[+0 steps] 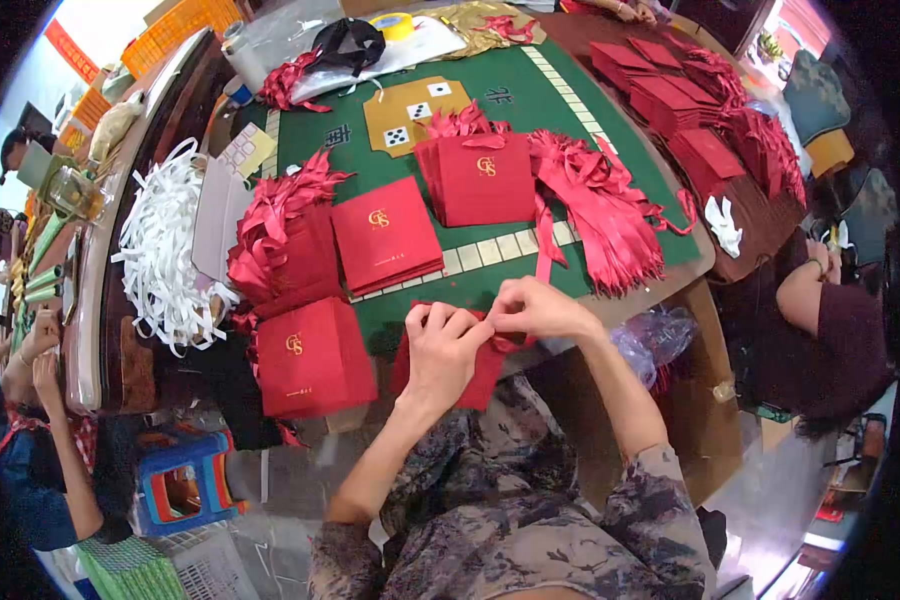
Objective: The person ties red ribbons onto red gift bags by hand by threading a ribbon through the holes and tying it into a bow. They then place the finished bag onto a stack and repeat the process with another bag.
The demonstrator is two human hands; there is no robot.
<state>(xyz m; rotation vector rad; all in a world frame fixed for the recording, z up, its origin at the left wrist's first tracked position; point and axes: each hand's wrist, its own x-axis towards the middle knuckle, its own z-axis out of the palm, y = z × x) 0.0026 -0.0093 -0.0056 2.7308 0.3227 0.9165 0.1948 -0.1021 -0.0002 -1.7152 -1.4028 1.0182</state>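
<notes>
At the near table edge, my left hand lies over a red paper bag, its fingers curled in a pinch at the top. My right hand pinches red ribbon beside the left fingertips. The fingers hide exactly how ribbon and bag meet. Beyond my hands lie a stack of flat red bags with a gold logo and another group of red bags with ribbons on top. A bundle of loose red ribbons hangs toward the edge on the right. More red bags stand left of my hands.
White strips spill from a box on the left. The green table mat carries a dice print. Red bags cover a brown table at right, near a seated person. Another person sits at left, beside blue stools.
</notes>
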